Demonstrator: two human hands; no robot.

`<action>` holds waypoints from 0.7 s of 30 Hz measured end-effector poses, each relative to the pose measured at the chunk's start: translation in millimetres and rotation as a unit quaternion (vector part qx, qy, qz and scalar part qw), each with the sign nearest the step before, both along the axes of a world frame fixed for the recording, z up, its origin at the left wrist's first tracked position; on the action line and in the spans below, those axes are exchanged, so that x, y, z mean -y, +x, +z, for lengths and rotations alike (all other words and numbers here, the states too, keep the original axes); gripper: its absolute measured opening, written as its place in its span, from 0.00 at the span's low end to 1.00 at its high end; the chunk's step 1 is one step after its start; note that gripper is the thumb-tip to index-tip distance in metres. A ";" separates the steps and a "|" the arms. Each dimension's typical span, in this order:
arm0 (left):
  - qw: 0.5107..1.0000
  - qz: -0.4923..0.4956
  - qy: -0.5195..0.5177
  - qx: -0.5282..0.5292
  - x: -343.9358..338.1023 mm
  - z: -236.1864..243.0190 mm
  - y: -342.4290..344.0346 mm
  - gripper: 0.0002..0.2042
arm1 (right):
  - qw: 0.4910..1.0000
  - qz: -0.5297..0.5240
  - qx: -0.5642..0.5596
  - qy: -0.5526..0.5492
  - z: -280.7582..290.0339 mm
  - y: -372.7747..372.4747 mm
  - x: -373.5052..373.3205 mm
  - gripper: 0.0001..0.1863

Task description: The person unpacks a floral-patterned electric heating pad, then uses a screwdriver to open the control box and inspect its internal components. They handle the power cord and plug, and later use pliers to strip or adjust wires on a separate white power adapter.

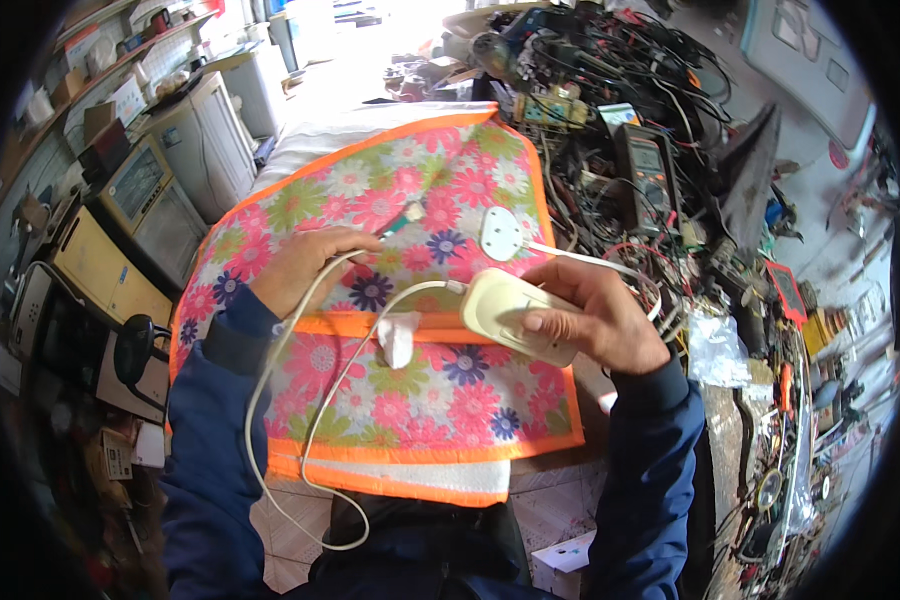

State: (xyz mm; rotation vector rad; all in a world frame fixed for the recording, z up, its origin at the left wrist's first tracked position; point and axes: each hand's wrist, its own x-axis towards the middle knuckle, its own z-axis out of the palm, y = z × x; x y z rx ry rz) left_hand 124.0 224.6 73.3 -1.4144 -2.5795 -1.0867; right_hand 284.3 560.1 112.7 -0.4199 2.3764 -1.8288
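A flat, rounded cream plastic device (510,308) is in my right hand (600,315), thumb on top and fingers round its far side. A pale cord (315,410) leaves its left end, loops down over my lap and rises to my left hand (310,268). The fingers of that hand are closed on a small teal-handled tool (402,222) with a pale tip, perhaps a brush. The cord passes across the same hand. Just beyond the cream device lies a white oval socket (502,234) with several holes and a white cable. A crumpled white cloth or tissue (398,340) rests between my hands.
A flowered cloth with orange edging (370,425) covers the work surface. At the right are heaped wires and parts, a multimeter (648,170), a clear plastic bag (717,350) and hand tools. Old appliance cases (110,265) line the left side below shelves.
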 end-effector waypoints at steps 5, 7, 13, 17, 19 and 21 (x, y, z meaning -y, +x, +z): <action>0.971 0.065 0.220 0.064 25.1 18.8 -1.3 0.16 | 0.995 0.053 0.079 0.024 -6.0 -64.7 22.4 0.26; 0.957 0.085 0.252 0.118 31.9 20.8 7.4 0.14 | 0.994 0.085 0.066 0.020 -15.9 -79.7 35.5 0.24; 0.987 0.097 0.127 0.017 -21.1 4.9 50.1 0.27 | 0.927 0.003 -0.251 0.277 -9.8 -87.3 76.1 0.23; 0.998 0.030 0.061 0.013 -18.4 3.5 47.8 0.27 | 0.829 0.012 -0.411 0.378 -27.8 -60.8 76.1 0.27; 0.999 -0.012 0.007 0.046 -16.2 0.5 43.2 0.25 | 0.823 0.021 -0.400 0.402 -34.1 -38.6 70.4 0.29; 0.999 -0.040 0.007 0.010 -24.1 -7.0 42.7 0.20 | 0.820 0.009 -0.405 0.404 -46.8 -19.7 63.1 0.32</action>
